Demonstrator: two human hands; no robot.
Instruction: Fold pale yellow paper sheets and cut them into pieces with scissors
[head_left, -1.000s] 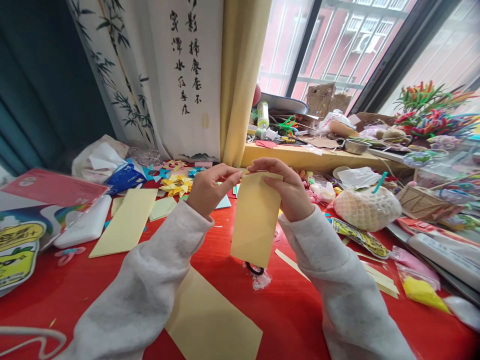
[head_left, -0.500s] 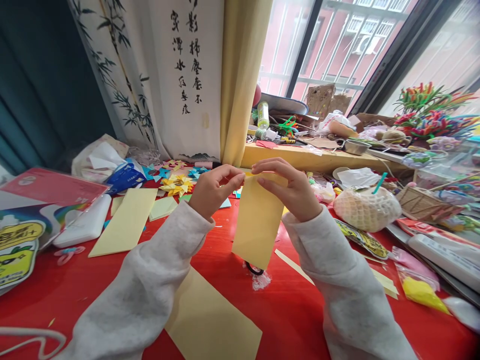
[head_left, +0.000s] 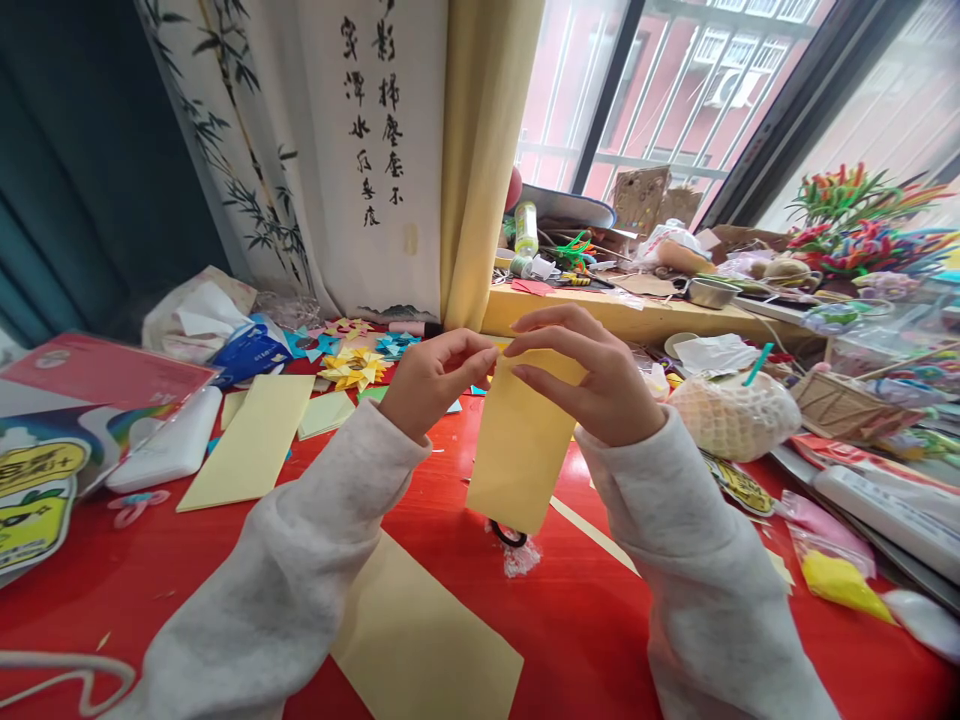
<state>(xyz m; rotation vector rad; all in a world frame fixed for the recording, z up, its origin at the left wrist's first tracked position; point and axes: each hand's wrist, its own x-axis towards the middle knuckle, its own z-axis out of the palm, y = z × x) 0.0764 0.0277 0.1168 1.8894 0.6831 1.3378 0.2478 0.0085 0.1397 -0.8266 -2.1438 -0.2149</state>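
Note:
A pale yellow paper sheet hangs upright above the red table, held by its top edge. My left hand pinches the top left corner between thumb and forefinger. My right hand grips the top right part, fingers spread over the sheet's upper edge. Both arms wear light grey sleeves. Below the sheet's lower corner a small black ring lies on the table.
More yellow sheets lie flat: one at the near centre, one to the left. Yellow folded paper stars sit behind. A netted round fruit is at right, a wooden ledge with clutter behind, packets at left.
My right hand has slid left along the sheet's top edge and lifted a little, tilting the sheet. My left hand has hardly moved.

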